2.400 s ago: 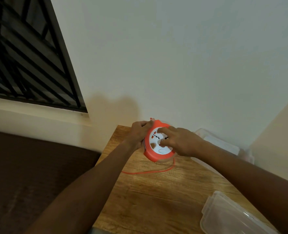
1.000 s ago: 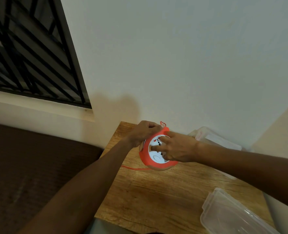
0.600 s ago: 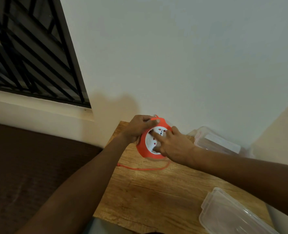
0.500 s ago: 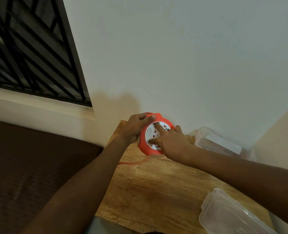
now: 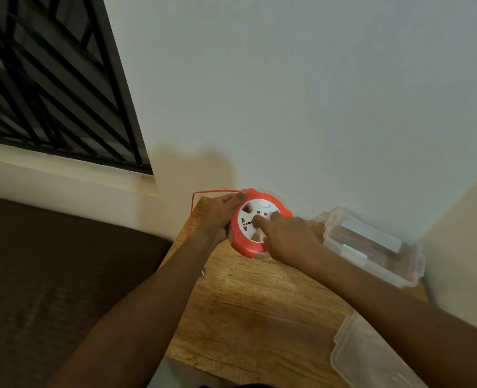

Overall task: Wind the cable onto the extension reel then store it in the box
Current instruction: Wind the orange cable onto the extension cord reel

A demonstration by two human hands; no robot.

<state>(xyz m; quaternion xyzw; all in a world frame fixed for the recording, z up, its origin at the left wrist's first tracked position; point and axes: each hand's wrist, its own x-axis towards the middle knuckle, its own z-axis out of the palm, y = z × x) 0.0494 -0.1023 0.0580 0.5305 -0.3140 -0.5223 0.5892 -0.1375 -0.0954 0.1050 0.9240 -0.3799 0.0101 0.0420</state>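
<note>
An orange extension reel with a white socket face sits tilted at the far side of the wooden table, near the wall. My left hand grips its left rim. My right hand lies over the socket face, with the forefinger pressed into it. A thin orange cable runs left from the reel's top over my left hand, then drops down past the table's left edge. A clear plastic box stands just right of the reel.
The clear lid lies at the table's near right corner. A wall runs close behind the table and another stands on the right. A dark surface lies left of the table, under a barred window.
The reel's face has turned under my right finger. The loose cable that lay on the table in front of the reel is now lifted and stretched over the table's left edge.
</note>
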